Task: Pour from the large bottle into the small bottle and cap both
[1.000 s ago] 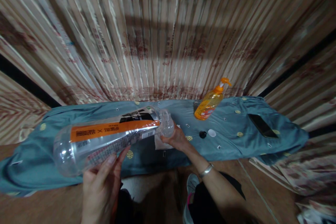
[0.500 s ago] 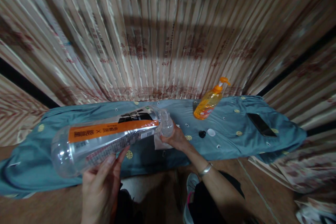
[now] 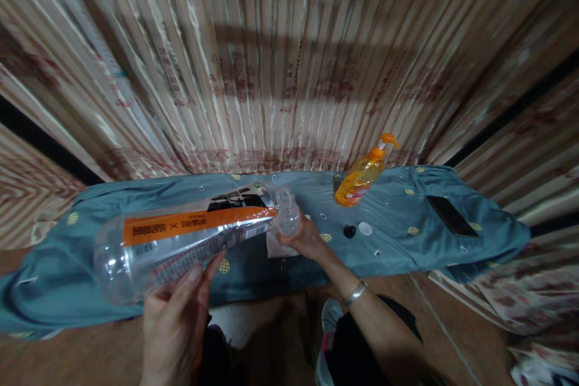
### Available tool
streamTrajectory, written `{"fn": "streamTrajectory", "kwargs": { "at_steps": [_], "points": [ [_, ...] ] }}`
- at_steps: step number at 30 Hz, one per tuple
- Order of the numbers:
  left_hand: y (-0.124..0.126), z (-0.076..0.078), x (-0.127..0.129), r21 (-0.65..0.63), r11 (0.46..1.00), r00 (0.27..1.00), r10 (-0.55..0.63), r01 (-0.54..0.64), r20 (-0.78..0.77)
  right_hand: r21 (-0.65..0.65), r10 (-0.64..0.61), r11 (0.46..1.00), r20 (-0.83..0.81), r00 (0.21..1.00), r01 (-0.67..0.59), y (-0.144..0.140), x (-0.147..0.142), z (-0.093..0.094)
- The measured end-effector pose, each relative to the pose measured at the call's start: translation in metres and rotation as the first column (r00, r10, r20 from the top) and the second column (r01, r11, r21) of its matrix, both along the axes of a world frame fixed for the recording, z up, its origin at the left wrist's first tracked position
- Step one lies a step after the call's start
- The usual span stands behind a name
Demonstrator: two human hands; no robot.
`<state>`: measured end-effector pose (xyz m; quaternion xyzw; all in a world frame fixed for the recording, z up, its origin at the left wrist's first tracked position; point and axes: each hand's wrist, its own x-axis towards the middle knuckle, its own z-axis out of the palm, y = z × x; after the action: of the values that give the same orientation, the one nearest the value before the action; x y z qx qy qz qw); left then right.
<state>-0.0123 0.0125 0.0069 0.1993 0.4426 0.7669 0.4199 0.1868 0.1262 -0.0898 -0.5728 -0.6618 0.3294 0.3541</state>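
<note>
A large clear plastic drink bottle [image 3: 181,238] with an orange, silver and black label lies tilted across the view, its base at the left and its neck at the right. My left hand [image 3: 181,307] is closed round it from below, thumb along the label. At the bottle's mouth is a small clear container [image 3: 289,217], held by my right hand [image 3: 306,238] with the fingers wrapped round it. The two openings meet or overlap; which one I cannot tell. Whether any liquid passes between them is not visible. Partly under the container lies a white tissue or cloth [image 3: 279,249].
A pump bottle [image 3: 360,181] of orange liquid stands on the teal cloth-covered surface [image 3: 312,274]. In front of it lie a black cap [image 3: 349,231] and a white disc [image 3: 365,228]. A dark phone [image 3: 451,216] rests at the right. Patterned curtains [image 3: 280,60] hang behind.
The large bottle has shifted very slightly to the right in view. Both hands keep the same grip, and the things on the cloth stay where they were.
</note>
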Motion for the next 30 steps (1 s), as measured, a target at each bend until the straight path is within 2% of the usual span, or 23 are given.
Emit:
{"fn": "streamTrajectory", "kwargs": {
  "at_steps": [20, 30],
  "points": [
    [0.005, 0.000, 0.002, -0.042, 0.999, 0.999, 0.016, -0.017, -0.041, -0.022, -0.003, 1.000, 0.025, 1.000, 0.003, -0.003, 0.000, 0.011],
    [0.007, 0.000, 0.001, -0.033, 0.999, 1.000, 0.002, -0.002, -0.019, -0.006, -0.013, 1.000, 0.038, 0.999, 0.013, -0.002, 0.000, 0.007]
  ]
}}
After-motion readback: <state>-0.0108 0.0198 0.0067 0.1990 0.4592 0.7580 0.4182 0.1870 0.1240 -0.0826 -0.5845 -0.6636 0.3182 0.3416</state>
